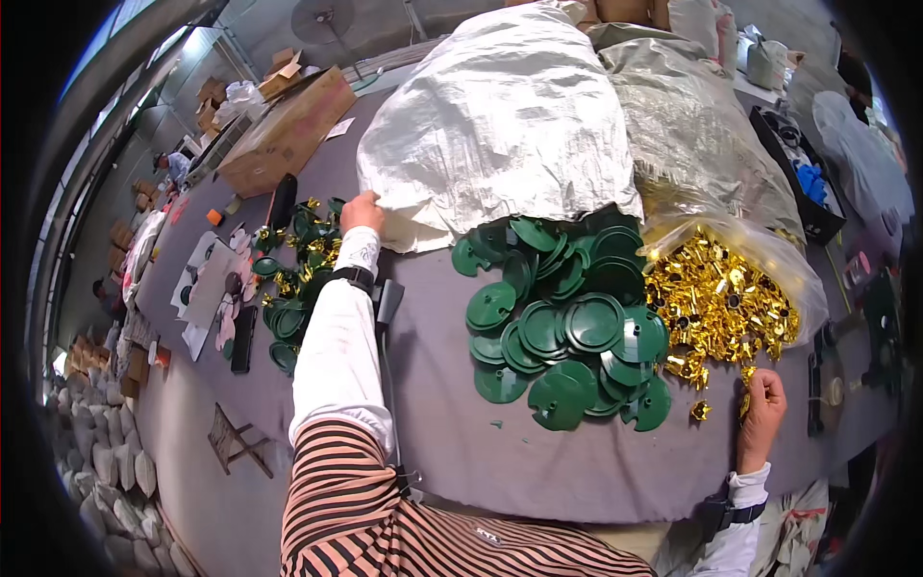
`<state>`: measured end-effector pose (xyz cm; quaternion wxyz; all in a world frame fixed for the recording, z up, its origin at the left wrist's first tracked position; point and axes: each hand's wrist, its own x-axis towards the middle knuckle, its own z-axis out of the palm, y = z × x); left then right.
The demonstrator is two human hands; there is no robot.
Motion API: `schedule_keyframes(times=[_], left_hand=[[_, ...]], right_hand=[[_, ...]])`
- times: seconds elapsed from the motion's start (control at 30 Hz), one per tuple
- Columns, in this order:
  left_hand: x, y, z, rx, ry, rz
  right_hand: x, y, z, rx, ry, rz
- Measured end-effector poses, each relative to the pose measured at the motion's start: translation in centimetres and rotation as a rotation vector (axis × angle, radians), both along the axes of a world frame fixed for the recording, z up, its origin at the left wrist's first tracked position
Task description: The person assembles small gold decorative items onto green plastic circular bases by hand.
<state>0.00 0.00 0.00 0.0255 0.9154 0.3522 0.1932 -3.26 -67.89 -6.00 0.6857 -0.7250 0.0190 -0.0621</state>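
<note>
My left hand [362, 213] is curled at the left edge of the white woven sack [495, 115], beside a pile of green discs with gold pieces [312, 236]. What its fingers hold, if anything, is hidden. At the right, my right hand [762, 413] pinches a gold metallic piece [746, 378] just below a heap of similar gold pieces [716, 298] that spills from a clear plastic bag [803, 288]. Notched green plastic discs [562, 394] lie piled in the middle, spilling from the white sack's mouth. One loose gold piece [700, 411] sits apart, left of my right hand.
Grey cloth covers the table [442, 423]. Behind the gold heap lies a second, duller sack [683, 115]. A cardboard box [288, 130] stands at the far left and a black tray [798, 173] at the far right. A folding stool [238, 440] is on the floor.
</note>
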Motion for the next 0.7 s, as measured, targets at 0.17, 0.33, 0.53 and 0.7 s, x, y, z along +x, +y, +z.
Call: schedule_keyframes(times=[0.17,0.33,0.53,0.7], left_hand=[[3.6,-8.4,0.2,-0.237,-0.487,-0.317],[1.2,-8.8,-2.7,-0.674,-0.600,-0.325],[-1.0,-7.3,-6.7,-0.523,-0.545,-0.402],[-6.6,-14.0,-3.5,-0.366,-0.656,-0.395]], right_hand=[[0.1,0.7,0.3,-0.105,-0.160,0.055],[-0.6,0.2,0.7,-0.072,-0.122,0.061],[-0.1,-0.2,0.7,-0.117,-0.153,0.034],[-0.7,0.1,0.8,-0.146,-0.197,0.033]])
